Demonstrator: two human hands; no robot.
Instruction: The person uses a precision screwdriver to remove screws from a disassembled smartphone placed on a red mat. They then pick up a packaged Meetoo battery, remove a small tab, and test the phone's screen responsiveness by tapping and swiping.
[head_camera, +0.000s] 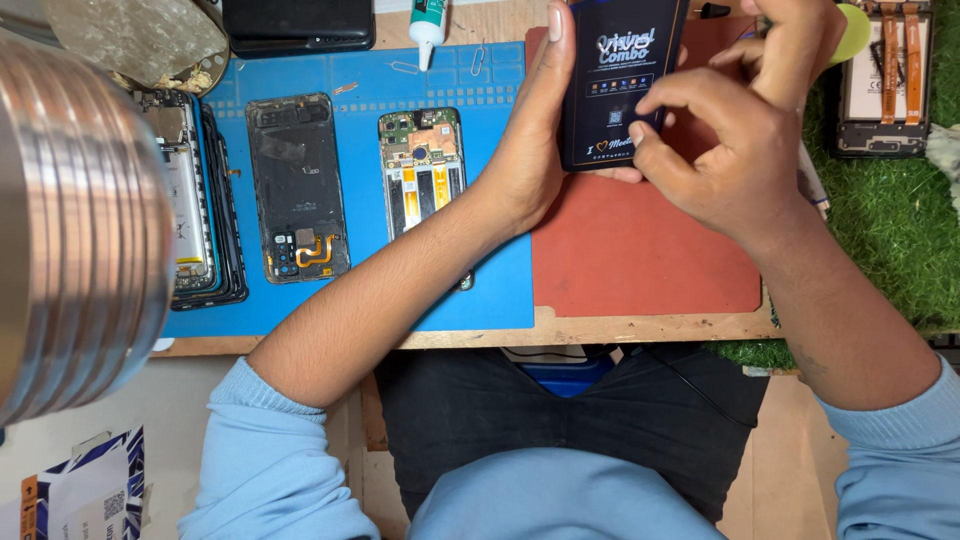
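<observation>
My left hand (528, 150) grips a flat dark phone screen panel (610, 60) with a printed protective film, held upright above the red mat (640, 255). My right hand (740, 140) touches the panel's lower right edge, its fingertips pinching at the film. An opened phone body (422, 165) with orange flex cables lies on the blue mat (350, 310) just left of my left wrist, partly hidden by my forearm.
A black phone back cover (297, 185) and a stacked phone frame (195, 200) lie on the blue mat. A metal ribbed cylinder (70, 220) fills the left. A glue bottle (428, 25), a black box (298, 25), green turf (890, 230) and another opened phone (885, 85) are around.
</observation>
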